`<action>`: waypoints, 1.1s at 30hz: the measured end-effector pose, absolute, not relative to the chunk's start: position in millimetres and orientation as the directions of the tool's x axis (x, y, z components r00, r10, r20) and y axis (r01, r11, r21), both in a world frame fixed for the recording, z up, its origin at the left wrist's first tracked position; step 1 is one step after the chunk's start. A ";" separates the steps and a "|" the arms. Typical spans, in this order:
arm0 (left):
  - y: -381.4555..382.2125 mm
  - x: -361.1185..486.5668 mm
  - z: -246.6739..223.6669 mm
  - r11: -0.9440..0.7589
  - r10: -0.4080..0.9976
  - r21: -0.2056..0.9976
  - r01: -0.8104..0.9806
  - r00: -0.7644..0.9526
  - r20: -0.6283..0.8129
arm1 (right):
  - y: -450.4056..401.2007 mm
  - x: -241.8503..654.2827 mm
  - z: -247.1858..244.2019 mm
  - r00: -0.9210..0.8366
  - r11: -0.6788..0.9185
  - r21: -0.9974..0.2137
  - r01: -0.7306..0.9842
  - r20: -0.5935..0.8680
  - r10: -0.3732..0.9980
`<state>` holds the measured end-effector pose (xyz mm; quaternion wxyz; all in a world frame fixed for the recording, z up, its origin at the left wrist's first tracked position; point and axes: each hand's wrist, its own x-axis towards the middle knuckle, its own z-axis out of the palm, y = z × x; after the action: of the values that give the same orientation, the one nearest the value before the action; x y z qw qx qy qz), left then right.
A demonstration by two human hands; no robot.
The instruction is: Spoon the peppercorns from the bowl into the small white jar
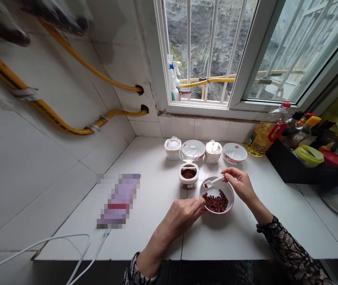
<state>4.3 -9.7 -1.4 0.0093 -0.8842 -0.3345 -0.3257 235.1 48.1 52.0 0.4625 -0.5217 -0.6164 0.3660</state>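
Note:
A white bowl [231, 202] with a pink rim stands on the counter, and dark red-brown peppercorn-like grains [217, 202] lie in its lower part. My left hand [183, 215] pinches the bowl's left rim between thumb and fingers. My right hand [237, 181] is closed on the handle of a small white spoon [214, 181], whose scoop hangs over the bowl's upper left with a few grains in it. Just left of the bowl is a square jar [188, 182], its clear lid raised, holding similar dark grains.
Behind stand two lidded white jars [172, 149] [213, 152] and two floral bowls [197, 149] [235, 153]. An oil bottle [260, 136] and a black condiment box [284, 166] are at right. A blurred purple object [119, 202] with a white cable [97, 251] lies left.

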 end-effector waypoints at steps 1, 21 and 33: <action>-9.7 4.2 -1.6 -0.776 0.588 0.207 0.596 0.563 0.581 | 49.8 232.8 54.4 -0.029 0.216 -0.927 0.306 0.218 0.975; -9.1 4.6 -0.7 -0.773 0.588 0.195 0.604 0.566 0.578 | 53.6 221.6 73.3 -0.251 0.675 -0.380 0.633 0.724 0.643; -9.1 4.2 -2.4 -0.778 0.584 0.203 0.594 0.566 0.582 | 40.1 229.5 33.8 -0.388 0.599 -0.394 0.698 0.495 0.777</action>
<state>4.2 -9.1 -2.4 0.0076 -0.8849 -0.3329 -0.3258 229.5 40.1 33.8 0.3303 -0.4439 -0.8308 0.0604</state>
